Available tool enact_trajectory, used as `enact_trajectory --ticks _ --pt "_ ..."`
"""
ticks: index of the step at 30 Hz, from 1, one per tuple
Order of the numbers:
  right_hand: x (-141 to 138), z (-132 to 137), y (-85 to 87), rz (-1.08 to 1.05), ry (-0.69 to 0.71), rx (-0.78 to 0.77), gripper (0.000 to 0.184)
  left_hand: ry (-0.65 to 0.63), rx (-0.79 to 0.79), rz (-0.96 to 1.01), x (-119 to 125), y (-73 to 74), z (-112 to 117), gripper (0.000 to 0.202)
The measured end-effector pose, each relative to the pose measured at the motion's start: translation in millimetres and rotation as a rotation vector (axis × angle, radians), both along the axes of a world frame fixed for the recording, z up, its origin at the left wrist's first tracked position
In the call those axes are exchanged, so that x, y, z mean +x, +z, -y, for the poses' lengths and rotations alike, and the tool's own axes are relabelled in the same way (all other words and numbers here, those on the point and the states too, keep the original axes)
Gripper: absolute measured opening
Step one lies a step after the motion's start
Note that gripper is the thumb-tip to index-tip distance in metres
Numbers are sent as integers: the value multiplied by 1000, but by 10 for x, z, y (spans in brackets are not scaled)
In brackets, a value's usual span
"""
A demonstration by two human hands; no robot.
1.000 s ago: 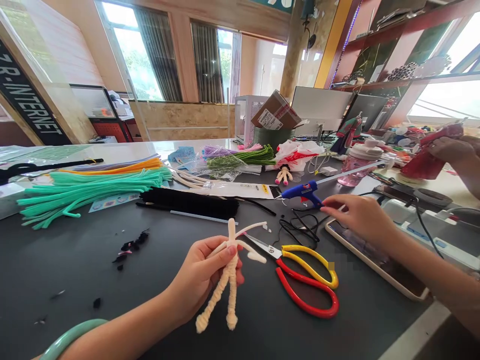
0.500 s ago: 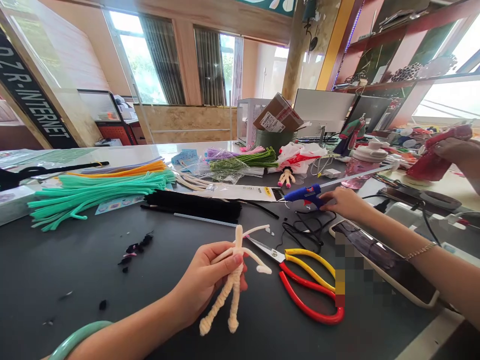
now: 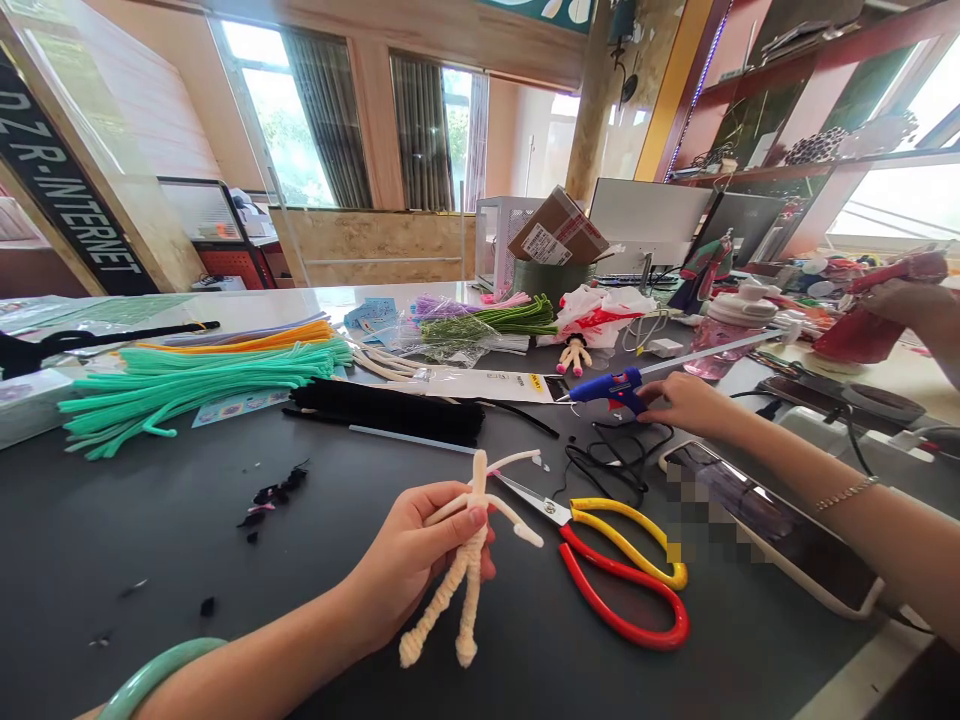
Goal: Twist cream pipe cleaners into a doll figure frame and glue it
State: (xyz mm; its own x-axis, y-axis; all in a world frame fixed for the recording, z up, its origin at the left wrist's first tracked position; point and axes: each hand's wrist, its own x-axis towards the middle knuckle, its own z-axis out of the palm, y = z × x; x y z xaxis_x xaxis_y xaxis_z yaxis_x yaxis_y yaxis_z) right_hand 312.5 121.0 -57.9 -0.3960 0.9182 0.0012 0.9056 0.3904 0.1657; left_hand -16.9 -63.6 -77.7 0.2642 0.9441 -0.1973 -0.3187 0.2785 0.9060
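My left hand [image 3: 409, 560] is closed around a cream pipe-cleaner stick figure [image 3: 469, 560], held upright over the dark table [image 3: 150, 560] with its legs hanging down. My right hand [image 3: 686, 403] reaches across to a blue hot glue gun [image 3: 611, 388] lying on the table, with its fingers on the gun's handle. Scissors with a red and a yellow handle [image 3: 615, 570] lie between my two hands, their blades pointing at the figure.
Bundles of teal [image 3: 187, 385], orange, black [image 3: 390, 410] and green [image 3: 502, 315] pipe cleaners lie across the table. A phone [image 3: 772, 525] rests under my right forearm. A small doll [image 3: 574, 352] and a pink bottle [image 3: 720, 325] stand behind. Another person's hand [image 3: 911, 300] holds something red at far right.
My right hand moved from over the phone up and left to the glue gun's handle. The left hand with the figure stayed nearly still.
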Motion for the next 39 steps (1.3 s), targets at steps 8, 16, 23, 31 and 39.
enact_trajectory --ticks 8,16,23,31,39 --pt "-124 -82 51 -105 -69 -170 30 -10 17 7 -22 -34 -7 23" --pt "-94 -207 -68 -377 -60 -288 30 -16 -20 -23 -23 -30 -9 21" --pt "-51 -252 -195 -686 20 -446 26 -14 -39 -35 -17 -9 5 28" --pt "-109 -195 -22 -1088 -8 -390 18 -37 -43 -24 -11 3 25 28" --pt "-308 -68 355 -1623 89 92 15 55 23 -68 -22 20 0 27"
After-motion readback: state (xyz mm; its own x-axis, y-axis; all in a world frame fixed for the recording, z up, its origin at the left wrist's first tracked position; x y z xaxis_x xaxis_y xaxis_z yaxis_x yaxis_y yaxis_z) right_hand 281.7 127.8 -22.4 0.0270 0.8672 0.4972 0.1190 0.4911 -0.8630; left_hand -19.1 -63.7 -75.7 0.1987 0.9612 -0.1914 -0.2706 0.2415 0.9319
